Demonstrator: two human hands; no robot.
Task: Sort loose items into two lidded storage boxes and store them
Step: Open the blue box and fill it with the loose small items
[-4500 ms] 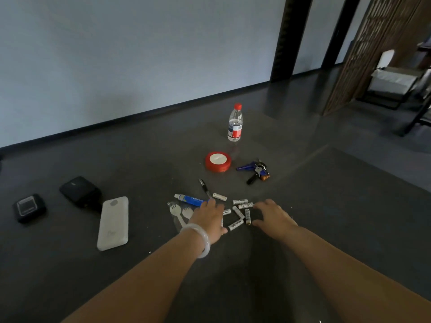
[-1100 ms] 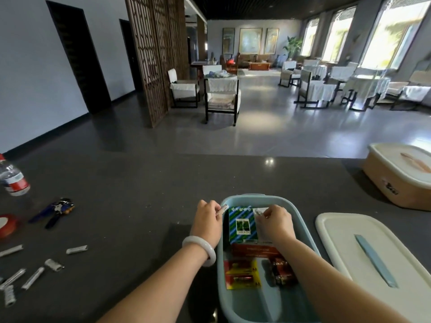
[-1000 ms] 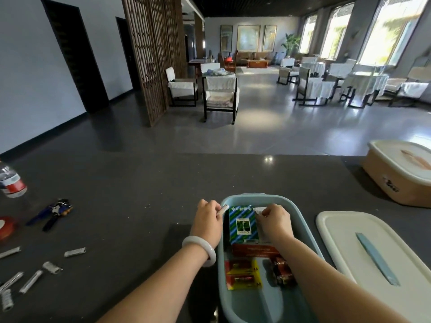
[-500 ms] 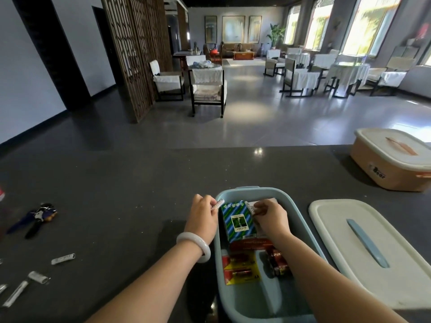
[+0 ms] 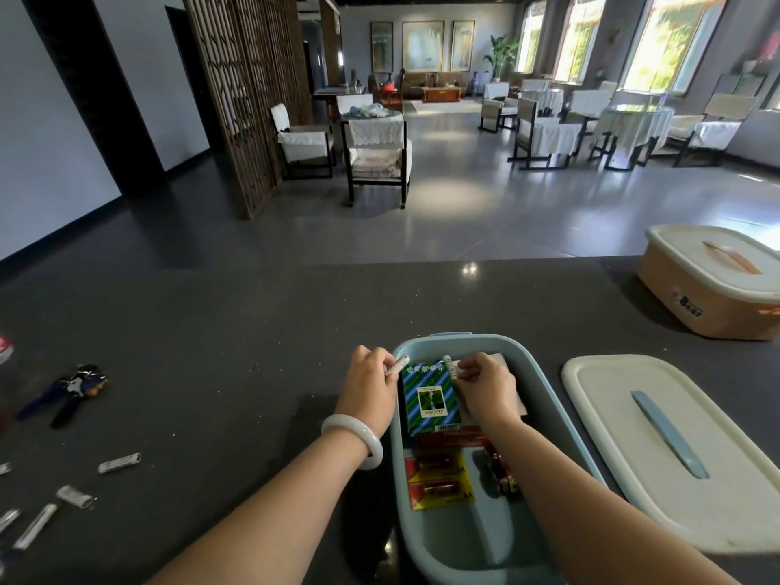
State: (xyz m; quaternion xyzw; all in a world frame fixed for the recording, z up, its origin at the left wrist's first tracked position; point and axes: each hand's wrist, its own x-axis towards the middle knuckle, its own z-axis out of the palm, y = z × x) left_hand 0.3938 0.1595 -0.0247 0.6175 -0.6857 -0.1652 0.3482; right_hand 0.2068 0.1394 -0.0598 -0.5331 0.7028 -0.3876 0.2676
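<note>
An open light-blue storage box (image 5: pixel 544 375) stands on the dark table in front of me. Inside lie a blue-green striped packet (image 5: pixel 428 396), a yellow battery pack (image 5: pixel 441 481) and red loose batteries (image 5: pixel 502 475). My left hand (image 5: pixel 371 388) is at the box's left rim, shut on white batteries, one tip poking out. My right hand (image 5: pixel 485 388) is inside the box, shut on a white battery (image 5: pixel 450 367). The box's white lid (image 5: pixel 658 449) lies flat to the right. A lidded beige box (image 5: pixel 713 285) stands at the far right.
Several loose white batteries (image 5: pixel 119 463) lie on the table at the lower left. A bunch of keys (image 5: pixel 69 388) lies farther left. A bottle's red-labelled edge (image 5: pixel 4 346) shows at the left border. Beyond the table's far edge are chairs and tables.
Since 4.5 s ago I have turned from the pile of loose items to the blue box with batteries in both hands. Over the last second the hands have barely moved; the view shifted slightly right.
</note>
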